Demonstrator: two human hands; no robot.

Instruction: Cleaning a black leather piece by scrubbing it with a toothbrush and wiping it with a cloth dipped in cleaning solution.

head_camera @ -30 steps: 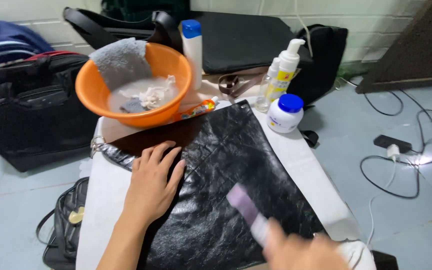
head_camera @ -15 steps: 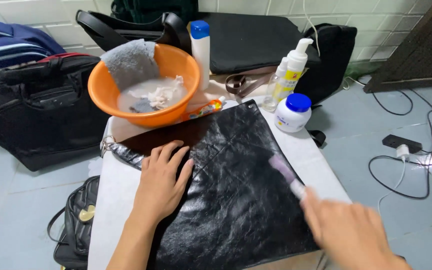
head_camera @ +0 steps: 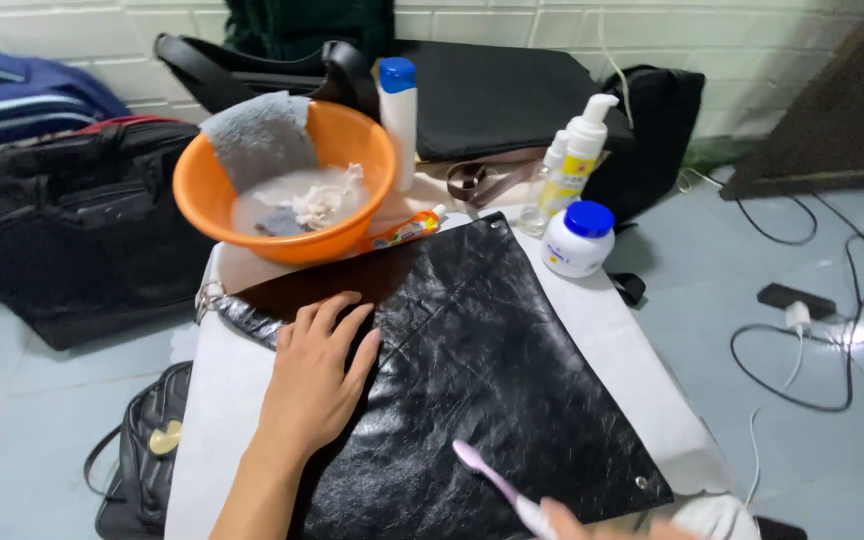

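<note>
On table [head_camera: 652,400], centre: black leather sheet [head_camera: 482,380], flat, unmoved. Change since earlier frame: right hand [head_camera: 592,525] pulled back to bottom edge, mostly out of view; toothbrush [head_camera: 497,485] now over sheet's near part, head up-left. Right hand: clenched round toothbrush handle. Left hand [head_camera: 317,380]: open, fingers spread, palm down on sheet, position unchanged. Behind sheet: orange basin [head_camera: 287,190], white jar [head_camera: 577,240].
</note>
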